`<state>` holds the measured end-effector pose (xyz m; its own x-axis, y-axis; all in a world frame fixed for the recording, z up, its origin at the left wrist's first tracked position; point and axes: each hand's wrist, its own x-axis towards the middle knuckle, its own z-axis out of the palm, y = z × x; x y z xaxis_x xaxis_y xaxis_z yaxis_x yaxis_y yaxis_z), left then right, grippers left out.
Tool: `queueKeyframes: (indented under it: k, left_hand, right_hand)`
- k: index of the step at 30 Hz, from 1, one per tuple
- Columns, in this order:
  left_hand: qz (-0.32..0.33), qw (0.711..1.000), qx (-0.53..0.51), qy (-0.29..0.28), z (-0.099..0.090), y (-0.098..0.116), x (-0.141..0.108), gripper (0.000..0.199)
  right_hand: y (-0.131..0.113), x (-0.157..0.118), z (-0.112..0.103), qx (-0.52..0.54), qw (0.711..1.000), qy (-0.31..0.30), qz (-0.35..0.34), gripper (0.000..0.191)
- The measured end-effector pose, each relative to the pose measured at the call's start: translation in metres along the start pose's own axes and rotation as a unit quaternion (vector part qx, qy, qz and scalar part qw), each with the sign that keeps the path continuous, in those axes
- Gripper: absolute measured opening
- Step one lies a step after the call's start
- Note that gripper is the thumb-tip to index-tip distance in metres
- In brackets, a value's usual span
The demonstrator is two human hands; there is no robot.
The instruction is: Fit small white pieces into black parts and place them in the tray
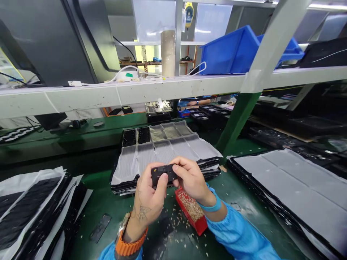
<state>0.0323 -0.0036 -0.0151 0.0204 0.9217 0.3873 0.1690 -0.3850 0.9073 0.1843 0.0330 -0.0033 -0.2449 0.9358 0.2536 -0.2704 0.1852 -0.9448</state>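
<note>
Black part, one: pinched between thumb and fingers of left hand and right hand. Red bin on green table.

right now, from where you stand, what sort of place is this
Probably a factory assembly station: a small dark part is held over a green workbench, with a stack of black trays and a red bin of tiny pieces nearby.

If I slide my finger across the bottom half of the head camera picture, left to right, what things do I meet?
Black-and-white pile → loose dark piece → left hand → right hand → white-topped pile
</note>
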Motion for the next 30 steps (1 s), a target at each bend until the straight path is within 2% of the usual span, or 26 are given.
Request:
queueKeyframes:
  k: [7,10,12,15,18,25,28,30]
  left_hand:
    - [0.016,1.0,0.015,-0.019,0.005,-0.001,-0.007,0.025]
    - [0.004,0.999,-0.035,-0.036,0.007,-0.004,-0.006,0.026]
    - [-0.015,0.995,-0.09,-0.029,0.008,-0.004,-0.004,0.027]
    - [-0.039,0.985,-0.17,-0.013,0.009,-0.002,0.0,0.029]
    - [-0.056,0.977,-0.208,-0.012,0.008,0.003,0.002,0.032]
    - [-0.131,0.975,-0.176,-0.04,0.0,0.012,0.008,0.03]
    - [-0.141,0.975,-0.168,-0.036,0.0,0.012,0.01,0.022]
    - [-0.138,0.976,-0.164,-0.03,0.001,0.011,0.011,0.025]
  right_hand:
    - [0.008,-0.002,0.002,0.038,0.998,0.044,-0.028,0.026]
    - [0.007,-0.002,0.004,0.075,0.996,0.048,-0.008,0.024]
    - [0.005,-0.002,0.003,0.081,0.996,0.028,0.013,0.025]
    - [0.001,-0.002,0.001,0.049,0.999,-0.02,0.013,0.027]
    - [-0.002,-0.003,-0.003,0.004,0.999,-0.036,0.004,0.029]
    - [-0.01,-0.004,-0.006,-0.064,0.998,-0.012,0.003,0.029]
    - [-0.011,-0.005,-0.007,-0.096,0.995,-0.019,0.002,0.027]
    - [-0.012,-0.006,-0.008,-0.115,0.993,-0.018,0.002,0.027]
